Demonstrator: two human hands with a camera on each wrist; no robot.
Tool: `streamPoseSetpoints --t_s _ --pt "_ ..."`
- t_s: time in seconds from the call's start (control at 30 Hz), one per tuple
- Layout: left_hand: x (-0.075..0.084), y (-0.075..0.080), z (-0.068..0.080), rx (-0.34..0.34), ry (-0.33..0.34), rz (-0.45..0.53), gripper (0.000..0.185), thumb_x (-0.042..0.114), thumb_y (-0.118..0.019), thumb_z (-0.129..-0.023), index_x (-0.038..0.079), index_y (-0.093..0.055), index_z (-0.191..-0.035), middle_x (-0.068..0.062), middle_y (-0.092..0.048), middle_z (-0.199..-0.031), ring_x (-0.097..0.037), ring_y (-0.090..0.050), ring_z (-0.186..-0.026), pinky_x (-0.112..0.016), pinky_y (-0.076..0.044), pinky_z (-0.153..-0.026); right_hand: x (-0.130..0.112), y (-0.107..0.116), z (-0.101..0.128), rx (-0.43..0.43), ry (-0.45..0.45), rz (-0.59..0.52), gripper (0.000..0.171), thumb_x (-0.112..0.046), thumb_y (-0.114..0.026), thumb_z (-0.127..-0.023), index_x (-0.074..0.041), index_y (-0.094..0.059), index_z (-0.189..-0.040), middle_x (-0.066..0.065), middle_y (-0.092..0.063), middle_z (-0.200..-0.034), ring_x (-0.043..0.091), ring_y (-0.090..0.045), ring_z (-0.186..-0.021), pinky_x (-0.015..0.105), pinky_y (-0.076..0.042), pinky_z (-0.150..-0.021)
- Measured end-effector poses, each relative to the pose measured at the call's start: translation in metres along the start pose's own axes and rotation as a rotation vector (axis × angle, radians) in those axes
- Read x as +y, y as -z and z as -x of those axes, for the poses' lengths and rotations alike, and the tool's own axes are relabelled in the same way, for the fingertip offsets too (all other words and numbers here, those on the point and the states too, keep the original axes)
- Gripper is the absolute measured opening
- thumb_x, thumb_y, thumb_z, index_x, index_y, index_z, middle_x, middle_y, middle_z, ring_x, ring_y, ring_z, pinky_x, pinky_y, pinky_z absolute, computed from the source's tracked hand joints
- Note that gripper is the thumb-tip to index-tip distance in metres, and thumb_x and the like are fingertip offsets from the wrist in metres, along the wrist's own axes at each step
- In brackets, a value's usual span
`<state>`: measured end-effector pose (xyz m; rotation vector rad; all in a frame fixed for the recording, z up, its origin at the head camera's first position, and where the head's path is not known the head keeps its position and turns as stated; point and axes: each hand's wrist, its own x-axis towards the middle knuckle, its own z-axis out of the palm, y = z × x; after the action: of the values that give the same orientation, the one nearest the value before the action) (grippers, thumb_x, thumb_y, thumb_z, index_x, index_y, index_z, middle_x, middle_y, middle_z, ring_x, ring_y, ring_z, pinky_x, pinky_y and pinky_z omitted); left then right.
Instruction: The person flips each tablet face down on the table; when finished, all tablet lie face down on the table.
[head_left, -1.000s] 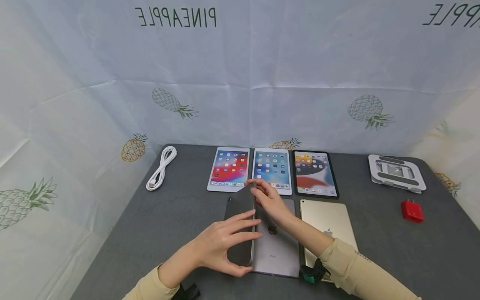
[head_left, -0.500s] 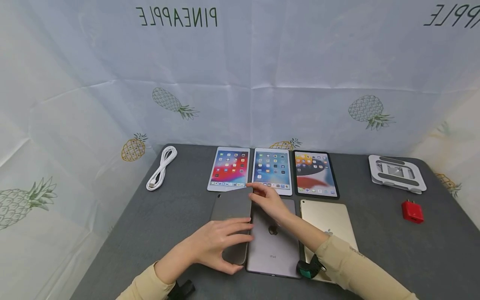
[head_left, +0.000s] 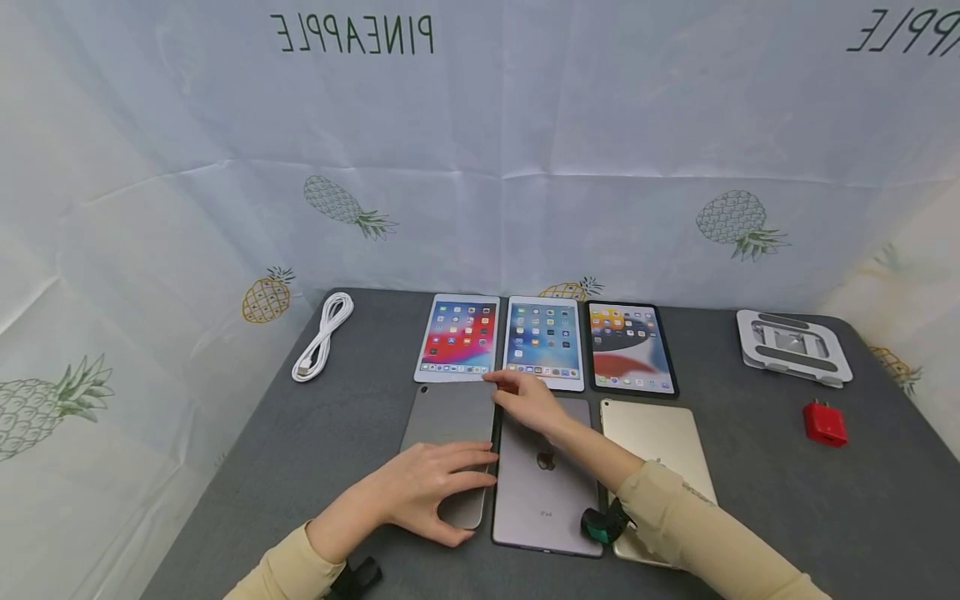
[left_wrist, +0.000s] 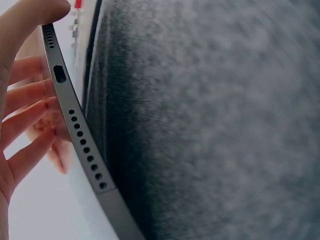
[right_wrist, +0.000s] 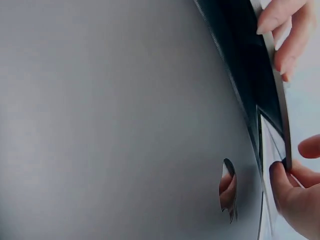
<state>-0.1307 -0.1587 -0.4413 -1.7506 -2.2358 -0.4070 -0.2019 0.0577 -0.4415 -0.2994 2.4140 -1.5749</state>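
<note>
A dark grey tablet (head_left: 457, 410) lies back side up at the left of the near row, slightly tilted, its right edge off the table. My left hand (head_left: 431, 487) holds it from above, thumb at the near edge, fingers spread across the back to the right edge. In the left wrist view, the thumb meets the tablet's edge (left_wrist: 82, 137), where a port and speaker holes show. My right hand (head_left: 528, 404) pinches the far right corner, with the thumb under it in the right wrist view. Beside it, a grey tablet (head_left: 543, 492) lies face down.
A gold tablet (head_left: 660, 433) lies face down at the right. Behind stand in a row two white tablets (head_left: 459, 337) (head_left: 543, 337) and a black one (head_left: 632, 346), screens lit. A coiled white cable (head_left: 324, 337), folded stand (head_left: 795, 346) and red charger (head_left: 825, 422) lie around.
The dark grey tablet has tipped down to the left, from steeply tilted to nearly flat. Both hands have moved with it, a little to the left, keeping their hold.
</note>
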Motion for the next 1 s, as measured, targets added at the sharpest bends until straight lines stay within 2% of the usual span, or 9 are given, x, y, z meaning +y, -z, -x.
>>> streamPoseSetpoints --t_s 0.13,0.37,0.6,0.77,1.0 --pt "0.0 -0.003 0.003 -0.037 0.017 -0.004 0.056 0.05 -0.073 -0.077 0.014 -0.067 -0.119 -0.007 -0.059 -0.132 -0.019 -0.053 -0.125 -0.027 -0.049 -0.094 0.002 0.0 -0.003 0.0 0.021 0.068 0.028 -0.011 -0.058 -0.095 -0.011 -0.07 -0.12 0.006 -0.066 -0.117 0.021 -0.058 -0.104 0.044 -0.047 -0.093" --pt "0.001 -0.004 0.006 -0.09 0.035 -0.027 0.058 0.053 -0.072 -0.078 0.016 -0.066 -0.122 -0.006 -0.057 -0.134 -0.016 -0.052 -0.126 -0.026 -0.049 -0.094 0.003 0.001 -0.008 0.015 0.121 0.206 0.025 -0.012 -0.055 -0.095 -0.011 -0.073 -0.112 0.004 -0.069 -0.109 0.018 -0.06 -0.096 0.04 -0.049 -0.085" --pt "0.0 -0.006 0.008 -0.107 0.057 -0.035 0.058 0.055 -0.072 -0.078 0.016 -0.066 -0.121 -0.005 -0.057 -0.134 -0.016 -0.052 -0.125 -0.026 -0.049 -0.092 0.006 -0.001 -0.011 0.002 0.171 0.229 0.028 -0.011 -0.051 -0.097 -0.009 -0.071 -0.117 0.004 -0.069 -0.114 0.021 -0.063 -0.104 0.04 -0.05 -0.087" --pt "0.0 -0.007 0.008 -0.11 0.057 -0.054 0.059 0.056 -0.072 -0.078 0.017 -0.067 -0.121 -0.004 -0.058 -0.133 -0.015 -0.053 -0.125 -0.026 -0.05 -0.092 0.007 0.0 -0.013 0.001 0.17 0.234 0.028 -0.01 -0.049 -0.098 -0.011 -0.072 -0.113 0.0 -0.07 -0.111 0.018 -0.062 -0.104 0.039 -0.049 -0.091" --pt "0.0 -0.009 0.009 -0.125 0.061 -0.056 0.061 0.06 -0.07 -0.079 0.017 -0.067 -0.122 -0.003 -0.058 -0.134 -0.014 -0.051 -0.127 -0.025 -0.049 -0.092 0.008 0.0 -0.012 -0.025 0.229 0.251 0.027 -0.003 -0.051 -0.095 -0.007 -0.072 -0.112 0.004 -0.07 -0.109 0.021 -0.062 -0.103 0.043 -0.049 -0.092"
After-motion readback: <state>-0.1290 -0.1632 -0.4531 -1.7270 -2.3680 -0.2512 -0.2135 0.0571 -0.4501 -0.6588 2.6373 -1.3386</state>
